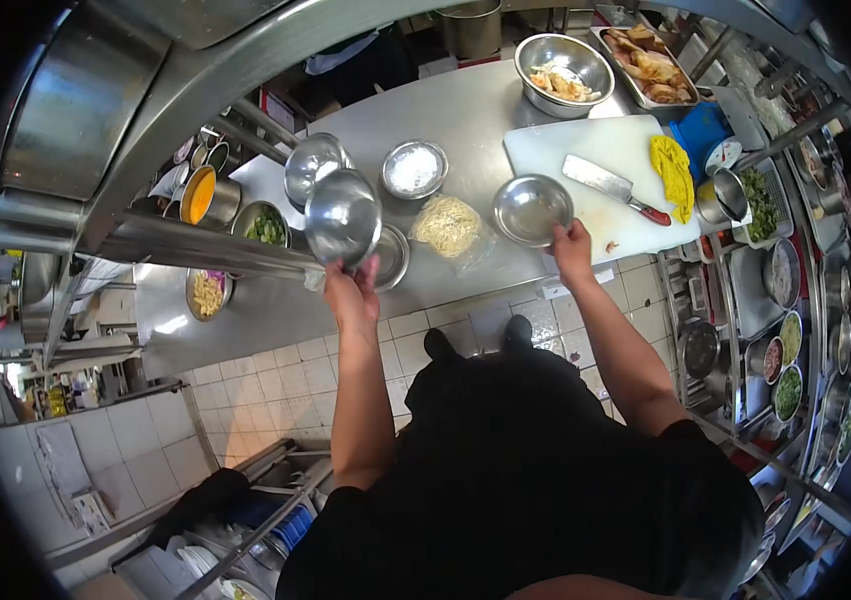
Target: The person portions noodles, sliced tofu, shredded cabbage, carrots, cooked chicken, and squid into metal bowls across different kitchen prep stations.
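My left hand (352,290) is closed on the rim of a shiny metal bowl (344,218), raised over the steel counter (276,335). My right hand (573,254) grips the near edge of another metal bowl (533,208) beside the cutting board. Between the two lies a clear plastic bag of pale noodles (447,226). Behind it stands a small metal bowl (414,169) with a bright, reflective inside. One more metal bowl (316,165) is partly hidden behind the one in my left hand, and a metal dish (391,257) sits to its right.
A white cutting board (546,150) carries a cleaver (601,180) and a yellow cloth (672,175). Behind are a food-filled bowl (564,72) and a tray of cooked meat (650,65). A steel rail (216,243) crosses the left side; shelves with food bowls stand right.
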Motion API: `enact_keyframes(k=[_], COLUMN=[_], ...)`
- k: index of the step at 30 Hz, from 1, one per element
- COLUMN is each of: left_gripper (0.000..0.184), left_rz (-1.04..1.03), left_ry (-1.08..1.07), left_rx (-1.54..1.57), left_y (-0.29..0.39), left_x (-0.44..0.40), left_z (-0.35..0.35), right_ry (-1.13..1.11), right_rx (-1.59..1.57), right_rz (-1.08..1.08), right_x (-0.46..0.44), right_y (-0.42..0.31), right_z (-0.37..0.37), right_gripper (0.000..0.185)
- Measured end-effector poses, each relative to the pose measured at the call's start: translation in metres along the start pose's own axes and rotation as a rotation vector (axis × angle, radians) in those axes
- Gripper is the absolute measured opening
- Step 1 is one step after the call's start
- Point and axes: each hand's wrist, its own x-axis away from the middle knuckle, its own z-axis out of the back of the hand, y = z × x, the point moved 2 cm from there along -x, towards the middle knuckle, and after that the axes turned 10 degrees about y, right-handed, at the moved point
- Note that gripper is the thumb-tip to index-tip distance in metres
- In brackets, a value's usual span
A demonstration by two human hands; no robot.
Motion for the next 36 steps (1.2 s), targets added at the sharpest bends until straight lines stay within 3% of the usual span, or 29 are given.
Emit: enact_keyframes(k=[6, 7, 9, 11, 12, 14, 16, 17, 18, 20, 21, 22, 23, 24, 27, 28, 30, 32, 33, 34, 36], left_gripper=[0.02, 0.019, 0.016, 0.015, 0.014, 0.015, 0.016, 0.017, 0.018, 0.023, 0.021, 0.016, 0.011, 0.009, 0.011, 0.012, 0.014, 0.015, 0.015, 0.016, 0.016], left_rz=[-0.016, -0.015, -0.026, 0.021, 0.051, 0.01, 0.006, 0.016, -0.023, -0.096, -0.789, -0.087, -0.008, -0.021, -0.008, 0.006, -0.004, 0.029, 0.046, 0.066, 0.058], left_ry=[-0.002, 0.006, 0.023, -0.037, -0.069, -0.061, -0.105, -0.151, -0.202, -0.295, -0.466, -0.282, -0.253, -0.271, -0.261, -0.278, -0.288, -0.329, -0.33, -0.349, -0.373], left_rx=[-0.212, -0.252, -0.31, -0.372, -0.382, -0.457, -0.616, -0.677, -0.7, -0.725, -1.062, -0.716, -0.629, -0.59, -0.558, -0.575, -0.567, -0.534, -0.56, -0.593, -0.616], left_y=[0.0, 0.002, 0.006, 0.009, 0.012, 0.014, 0.011, 0.011, 0.007, -0.015, -0.043, -0.023, -0.032, -0.025, -0.03, -0.028, -0.023, -0.032, -0.04, -0.047, -0.059], left_x=[0.035, 0.036, 0.037, 0.03, 0.03, 0.024, 0.019, 0.015, 0.013, 0.001, -0.026, 0.009, 0.009, 0.026, 0.031, 0.035, 0.041, 0.036, 0.028, 0.019, 0.016], left_z=[0.065, 0.076, 0.087, 0.099, 0.098, 0.091, 0.082, 0.073, 0.067, 0.066, 0.086, 0.052, 0.044, 0.03, 0.018, 0.013, 0.001, -0.021, -0.033, -0.044, -0.076], right_ry=[-0.045, 0.048, 0.272, 0.305, 0.354, 0.34, 0.487, 0.702, 0.606, 0.096, 0.066, -0.154, 0.162, 0.161, 0.187, 0.175, -0.037, -0.342, -0.073, -0.1, 0.043], right_rx=[0.168, 0.318, 0.631, 0.64, 0.662, 0.552, 0.59, 0.942, 0.999, 1.508, 1.424, 1.304, 0.921, 0.956, 0.91, 0.91, 0.382, 0.573, 0.593, 0.623, 0.972], right_rz=[-0.102, 0.106, 0.454, 0.41, 0.687, 0.639, 0.791, 0.835, 0.707, 0.834, 1.031, 1.007, 0.829, 0.629, 0.296, 0.301, 0.259, 0.21, 0.672, 0.481, 0.558], right_x=[-0.005, -0.01, -0.001, -0.035, -0.075, -0.162, -0.246, -0.291, -0.327, -0.372, -0.402, -0.417, -0.449, -0.357, -0.358, -0.359, -0.361, -0.491, -0.462, -0.398, -0.255], right_y=[0.037, 0.048, -0.003, -0.049, -0.058, -0.088, -0.11, -0.111, -0.117, -0.128, -0.118, -0.12, -0.103, -0.148, -0.16, -0.16, -0.157, -0.13, -0.129, -0.152, -0.218], right_z=[-0.002, 0.01, 0.02, 0.021, 0.022, 0.012, -0.006, -0.008, -0.008, -0.01, -0.004, 0.001, 0.015, -0.007, -0.019, -0.022, -0.018, 0.004, 0.002, 0.001, -0.019], right_gripper=[0.027, 0.032, 0.05, 0.04, 0.034, 0.032, 0.04, 0.048, 0.053, 0.031, 0.027, 0.041, 0.046, 0.043, 0.042, 0.042, 0.043, 0.037, 0.023, 0.023, 0.03])
